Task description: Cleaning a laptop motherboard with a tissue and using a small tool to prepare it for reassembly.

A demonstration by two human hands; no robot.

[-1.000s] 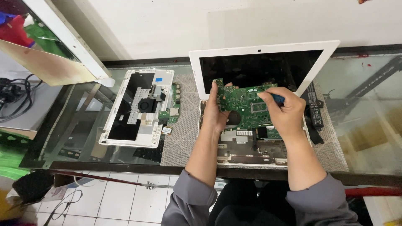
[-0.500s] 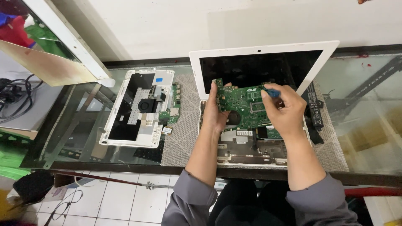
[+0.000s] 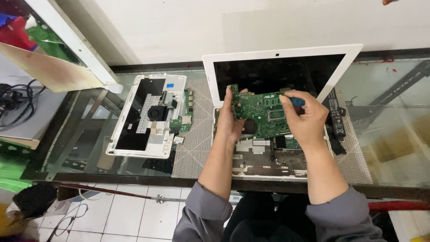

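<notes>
Left hand clamped on the left edge of a green board, thumb over its top corner. Right hand pinched round a blue-handled tool, tip hidden, against the board's upper right edge. Board flat, rectangular, studded with chips and a dark round cut-out, held tilted above the open base of a white laptop near the glass table's front edge. Glossy black screen upright behind, framed in white plastic. Woven grey mat beneath. To the left on the glass, a second white shell, fan and small green board exposed. Black battery bar just right of the laptop.
</notes>
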